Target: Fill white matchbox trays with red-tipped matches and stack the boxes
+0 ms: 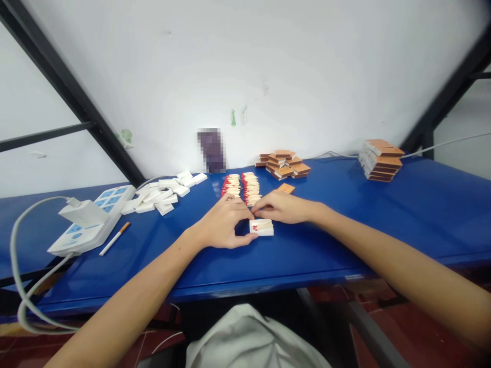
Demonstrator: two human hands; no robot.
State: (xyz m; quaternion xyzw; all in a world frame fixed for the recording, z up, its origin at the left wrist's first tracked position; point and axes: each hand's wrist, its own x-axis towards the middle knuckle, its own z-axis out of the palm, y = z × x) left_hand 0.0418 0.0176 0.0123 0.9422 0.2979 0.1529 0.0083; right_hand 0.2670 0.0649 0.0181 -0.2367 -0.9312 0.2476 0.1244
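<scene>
Right hand (282,207): fingertips partly obscured, cannot tell whether gripping; angled inward. Left hand (224,222), thumb and fingers curved, grasps white tray (265,232) at left end.

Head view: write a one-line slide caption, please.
Left hand and right hand at a small white tray with a few red-tipped matches, near two match piles on a blue table.

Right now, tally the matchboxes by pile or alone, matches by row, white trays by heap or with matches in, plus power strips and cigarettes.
Matchbox piles: 2
Lone matchbox: 1
Match rows: 2
White tray heap: 1
Tray with matches: 1
Power strip: 1
Cigarette: 1
Total: 9
</scene>
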